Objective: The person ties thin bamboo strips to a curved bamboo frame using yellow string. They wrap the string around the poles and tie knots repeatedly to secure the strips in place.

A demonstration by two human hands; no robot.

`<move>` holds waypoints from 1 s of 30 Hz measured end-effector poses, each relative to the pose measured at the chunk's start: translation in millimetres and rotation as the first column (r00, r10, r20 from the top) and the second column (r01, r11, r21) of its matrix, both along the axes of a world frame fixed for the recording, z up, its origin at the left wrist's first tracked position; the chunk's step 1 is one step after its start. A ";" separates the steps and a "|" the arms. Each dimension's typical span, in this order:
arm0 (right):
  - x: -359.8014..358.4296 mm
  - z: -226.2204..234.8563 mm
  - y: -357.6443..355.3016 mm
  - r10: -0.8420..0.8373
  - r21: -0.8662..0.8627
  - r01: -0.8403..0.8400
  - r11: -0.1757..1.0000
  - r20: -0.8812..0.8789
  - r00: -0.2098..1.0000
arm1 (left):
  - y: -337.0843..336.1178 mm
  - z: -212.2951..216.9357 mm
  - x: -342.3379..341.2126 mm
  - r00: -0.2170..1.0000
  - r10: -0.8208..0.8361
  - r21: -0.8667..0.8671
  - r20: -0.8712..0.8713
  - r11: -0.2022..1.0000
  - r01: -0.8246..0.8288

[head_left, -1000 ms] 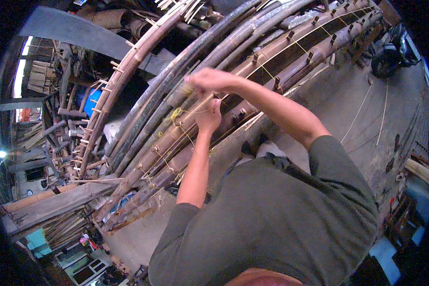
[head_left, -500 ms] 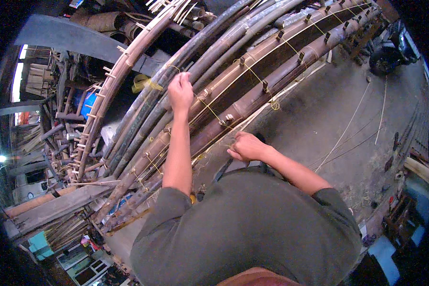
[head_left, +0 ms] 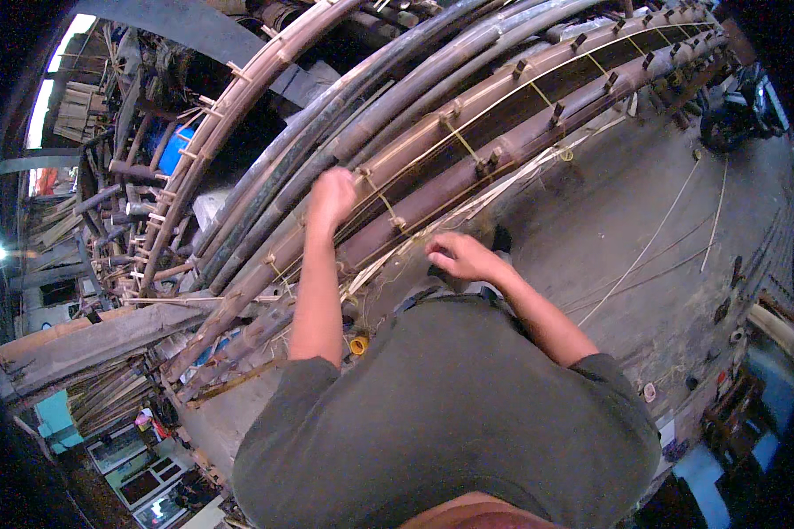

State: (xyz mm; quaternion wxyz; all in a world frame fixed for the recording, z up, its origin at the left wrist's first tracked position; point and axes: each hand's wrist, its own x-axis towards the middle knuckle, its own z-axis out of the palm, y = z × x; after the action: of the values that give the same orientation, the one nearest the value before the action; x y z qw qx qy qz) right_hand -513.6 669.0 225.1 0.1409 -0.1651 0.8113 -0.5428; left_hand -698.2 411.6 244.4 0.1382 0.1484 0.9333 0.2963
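Looking down from head height, the view shows a person in a grey-green shirt [head_left: 450,414] bent over a long run of bamboo poles [head_left: 468,167] laid side by side on a concrete floor [head_left: 670,220]. The poles curve across the picture from lower left to upper right, an effect of the fisheye lens. Short wooden pegs [head_left: 558,113] stick out of them at intervals, and thin yellowish cord [head_left: 460,141] crosses between pegs.

The left hand [head_left: 331,196] is raised over the poles, closed in a fist. It appears to grip a strand of the cord, though the strand itself is too thin to make out inside the fingers. The right hand [head_left: 461,256] sits lower, just beside the nearest pole, fingers curled loosely; whether it pinches a strand or only rests there cannot be told.

A small yellow spool [head_left: 358,345] lies on the floor near the left elbow. Loose bamboo strips [head_left: 653,247] trail over the concrete to the right. Stacked poles and timber [head_left: 88,335] crowd the left edge.

The likely risks: the cord could slip off a peg if tension drops on one side, leaving the lashing slack. Pulling hard could also snap the thin strand or draw it sharply across bare fingers. The loose strips underfoot may catch a foot.
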 end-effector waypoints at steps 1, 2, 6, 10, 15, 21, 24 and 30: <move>2.8 -5.5 -16.3 0.080 -0.220 -0.039 0.975 0.181 0.980 | 1.5 11.1 18.3 0.979 -0.157 0.108 0.133 0.984 0.143; 6.6 -10.9 -30.4 0.030 -0.492 0.263 0.830 0.510 0.859 | 19.0 14.9 40.5 0.973 -0.055 0.011 0.224 0.998 0.054; -22.3 0.5 -78.6 -0.011 -0.398 0.914 -0.077 0.917 0.399 | 36.6 4.1 63.8 0.992 0.116 -0.119 -0.056 0.985 -0.122; -62.3 57.4 -126.6 -0.516 -0.533 0.357 0.767 -0.183 0.837 | 32.1 -16.2 80.5 0.908 0.098 -0.031 -0.408 0.992 -0.121; -117.1 119.1 -158.3 0.487 0.700 -0.256 0.667 -0.150 0.860 | 0.9 -30.6 67.9 0.870 0.118 0.224 -0.479 0.974 -0.009; -188.5 59.3 -107.1 -0.077 0.410 0.103 0.906 -0.078 0.994 | 8.4 -2.6 57.9 0.987 0.002 0.274 0.160 0.961 -0.046; -146.2 121.5 -83.5 0.062 0.041 -0.055 0.998 -0.206 0.976 | 2.4 -20.4 49.9 0.999 -0.022 0.245 -0.026 0.969 0.028; -27.4 25.5 -72.2 0.172 0.163 -0.114 0.980 -0.401 0.900 | 20.6 -5.7 61.4 0.992 0.115 0.205 -0.056 0.973 -0.102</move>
State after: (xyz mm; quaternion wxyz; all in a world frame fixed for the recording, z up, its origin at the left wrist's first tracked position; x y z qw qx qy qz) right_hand -540.9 596.8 250.6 0.0167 -0.3254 0.8433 -0.4273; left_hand -636.8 432.1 238.7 0.0745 0.1204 0.9092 0.3916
